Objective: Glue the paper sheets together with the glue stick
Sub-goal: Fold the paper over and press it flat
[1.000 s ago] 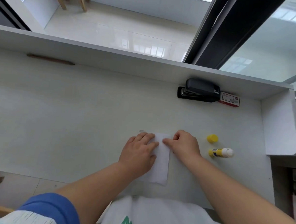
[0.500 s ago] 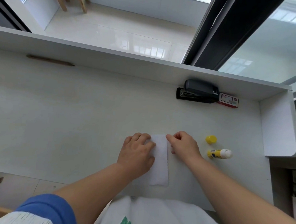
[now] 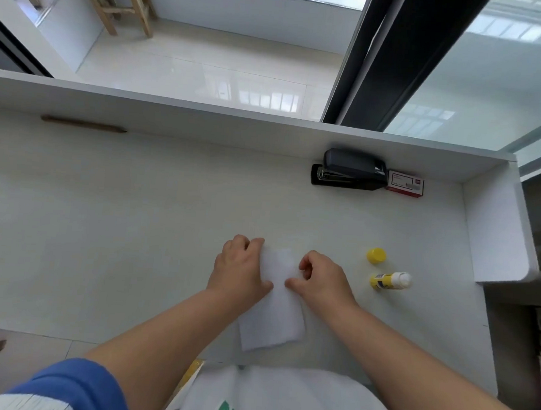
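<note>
**Paper sheets pressed between two hands on a white desk**

Head view. The work surface is a white desk [image 3: 101,225] with a raised back wall and a raised panel at its right end. Beyond the back wall are a glossy tiled floor, a dark window frame [image 3: 398,53] and a wooden stool [image 3: 123,5] at upper left.

A black stapler [image 3: 349,174] lies against the back wall, its long axis parallel to the wall. A small red-and-white box [image 3: 405,183] sits just beside its right end.

The paper sheets [image 3: 276,304] lie flat near the front edge of the desk, at centre. They appear as one white rectangle; separate layers cannot be told apart. The long axis runs from the front edge toward the back wall, tilted slightly, with the far end leaning left.

The left hand [image 3: 240,268] rests palm-down on the left portion of the sheets, fingers curled at the far left corner, thumb lying on the paper. It presses rather than grips. The right hand [image 3: 323,282] is loosely curled on the right edge, knuckles bent, thumb tip on the paper. Whether it pinches the edge cannot be determined.

The glue stick [image 3: 390,280] lies on its side to the right of the right hand, apart from it. Its long axis runs left to right; the uncapped white end points right. The yellow cap [image 3: 376,255] stands separately, just behind the glue stick.

A blue sleeve [image 3: 71,386] covers the left upper arm.
</note>
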